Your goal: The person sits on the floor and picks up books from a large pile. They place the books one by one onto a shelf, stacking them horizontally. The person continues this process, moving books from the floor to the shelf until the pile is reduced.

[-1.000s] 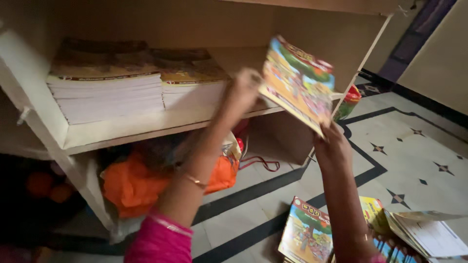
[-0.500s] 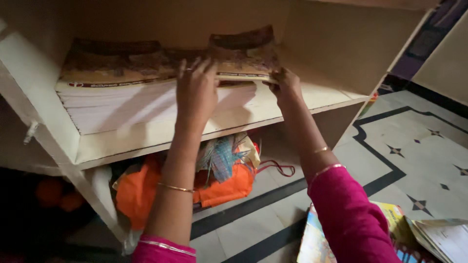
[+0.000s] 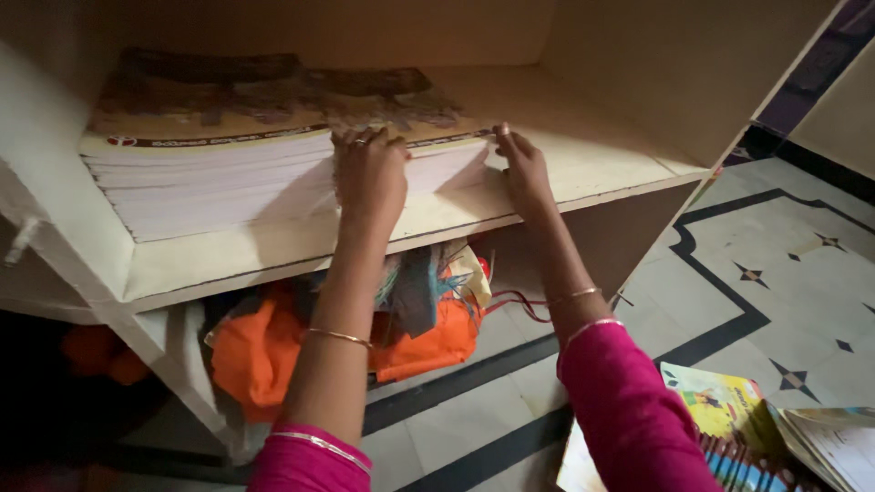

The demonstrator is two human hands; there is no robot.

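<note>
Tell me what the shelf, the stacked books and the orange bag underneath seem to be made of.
The shelf looks like laminated board: smooth, pale cream, with a thin dark seam along its front edge. The books are paper, judging by their white page edges under printed covers that seem slightly glossy. The orange bag appears to be soft cloth or thin non-woven fabric, since it slumps and creases; which one is unclear.

Both arms reach forward, left hand [image 3: 369, 178] and right hand [image 3: 524, 169] seemingly flat.

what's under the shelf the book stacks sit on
Under the shelf sits an orange cloth bag with a patterned cloth bundle and red cord. Further left is too dark to tell; the left forearm covers part.
</note>
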